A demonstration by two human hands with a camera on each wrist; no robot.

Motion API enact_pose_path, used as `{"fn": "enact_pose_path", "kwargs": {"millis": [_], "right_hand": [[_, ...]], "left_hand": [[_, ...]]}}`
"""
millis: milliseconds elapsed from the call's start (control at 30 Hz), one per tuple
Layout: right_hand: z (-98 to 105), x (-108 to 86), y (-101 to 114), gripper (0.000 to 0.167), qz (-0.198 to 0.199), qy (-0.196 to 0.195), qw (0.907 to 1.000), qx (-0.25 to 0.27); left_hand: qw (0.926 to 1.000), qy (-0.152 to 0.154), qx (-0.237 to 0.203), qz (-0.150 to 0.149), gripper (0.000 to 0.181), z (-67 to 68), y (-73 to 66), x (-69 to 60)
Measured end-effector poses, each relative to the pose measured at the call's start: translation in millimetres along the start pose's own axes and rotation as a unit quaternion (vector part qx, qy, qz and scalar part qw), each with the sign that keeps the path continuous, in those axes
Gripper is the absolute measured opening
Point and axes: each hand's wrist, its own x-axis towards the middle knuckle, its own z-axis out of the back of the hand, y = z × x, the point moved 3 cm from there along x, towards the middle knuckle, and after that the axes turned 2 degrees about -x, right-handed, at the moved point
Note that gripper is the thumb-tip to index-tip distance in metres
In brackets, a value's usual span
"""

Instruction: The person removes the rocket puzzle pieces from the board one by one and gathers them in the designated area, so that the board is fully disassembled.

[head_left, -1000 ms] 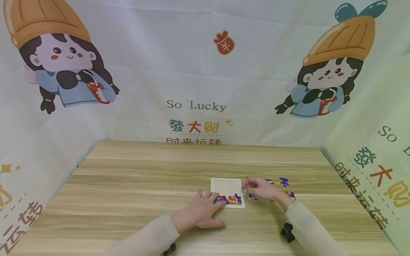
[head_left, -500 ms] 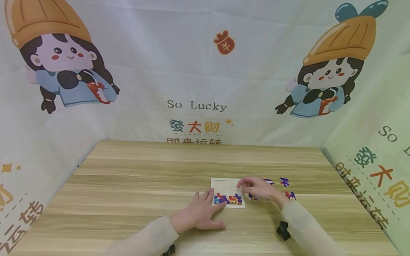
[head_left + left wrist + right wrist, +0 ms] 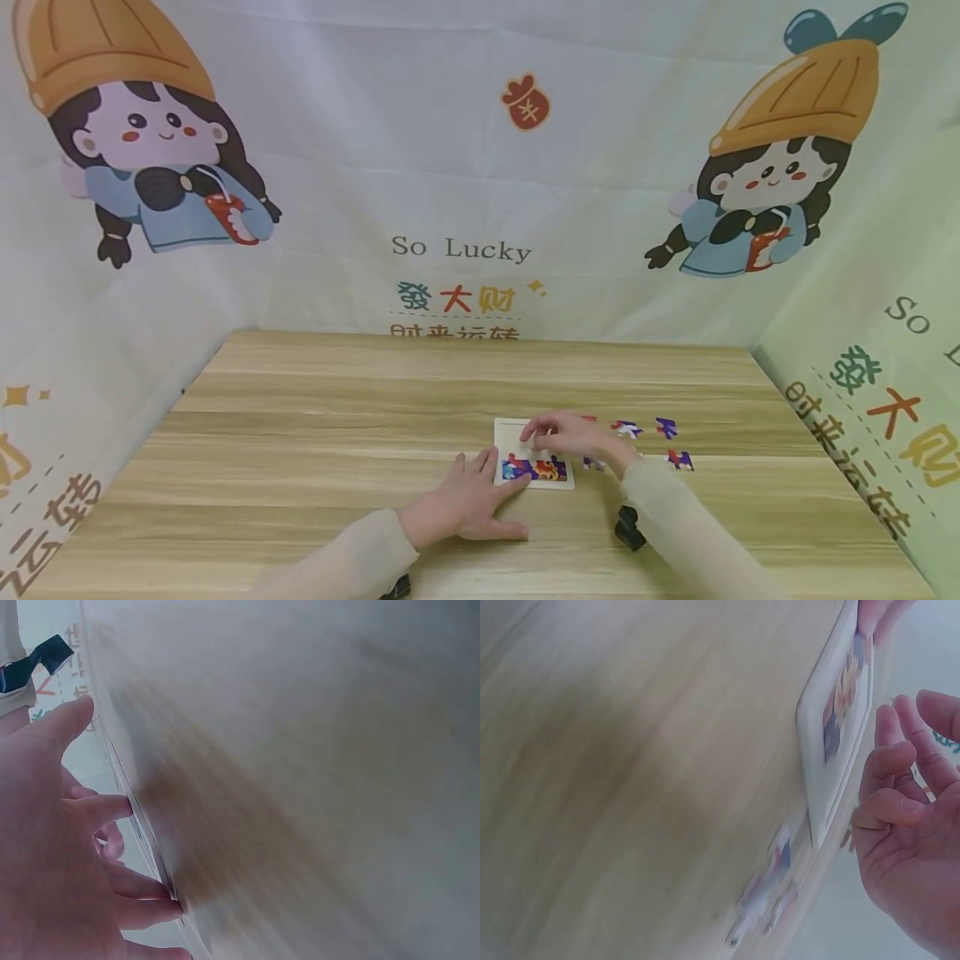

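In the head view my left hand [image 3: 468, 500] lies with spread fingers at the lower left of a white puzzle tray [image 3: 512, 429], its thumb reaching onto the lower edge. Joined jigsaw pieces [image 3: 547, 469] fill the tray's near row; the area above them shows plain white. Over the tray hovers my right hand [image 3: 566, 433], fingers loosely bent and thumb apart from them. The right wrist view shows this hand [image 3: 907, 802] above the tray [image 3: 810, 750], with no piece visible between its fingertips. In the left wrist view the left fingers [image 3: 154, 911] touch a thin edge.
Several loose jigsaw pieces lie right of the tray, among them a purple one [image 3: 666, 427] and a red-and-purple one [image 3: 680, 460]. Wooden tabletop [image 3: 300, 425] surrounds them. A printed cloth [image 3: 450, 167] hangs behind and at both sides.
My right hand has moved left from the loose pieces to over the tray, uncovering a red piece. The left fingers have drawn back slightly from the joined pieces, showing more of them.
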Motion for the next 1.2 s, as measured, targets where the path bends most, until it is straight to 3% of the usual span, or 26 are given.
{"fn": "enact_pose_path", "kwargs": {"millis": [400,733,1200], "right_hand": [[-16,12.8,8,0.017,0.030,0.010,0.9987,-0.039],[-21,17.4,7,0.011,-0.002,0.005,0.9989,-0.047],[-24,19.1,10,0.008,-0.008,0.017,0.9995,0.024]], "left_hand": [[1.0000,0.007,0.007,-0.001,0.073,1.1,-0.7,0.9],[0.9999,0.002,0.012,-0.007,0.073,-0.1,0.3,2.2],[0.9997,-0.003,0.024,-0.011,0.073,1.3,-0.2,1.8]]}}
